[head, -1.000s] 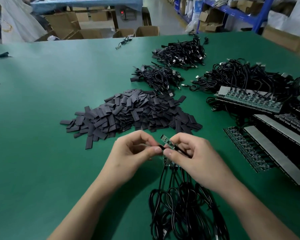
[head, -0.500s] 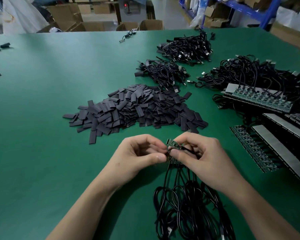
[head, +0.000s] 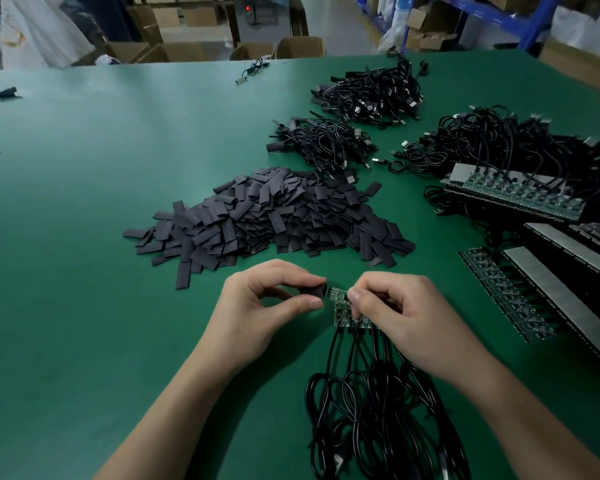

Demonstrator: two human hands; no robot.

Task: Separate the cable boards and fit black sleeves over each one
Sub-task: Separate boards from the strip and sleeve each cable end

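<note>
My left hand (head: 267,306) pinches a black sleeve (head: 314,291) between thumb and forefinger, its open end at the tip of a small green cable board (head: 338,295). That board is pinched in my right hand (head: 406,317). Under it a short strip of joined green boards (head: 347,320) lies on the table, with black cables (head: 371,403) trailing toward me. A big heap of loose black sleeves (head: 267,216) lies just beyond my hands.
The green table (head: 84,271) carries two bundles of sleeved cables (head: 371,91) (head: 319,140) at the back. More cables and long board panels (head: 513,192) (head: 506,292) fill the right side. A lone cable (head: 253,69) lies near the far edge. Cardboard boxes stand behind.
The sleeve in my left hand now shows at the tip of the board, which has tilted down toward it. The view has shifted slightly downward; both hands stay in the same spot.
</note>
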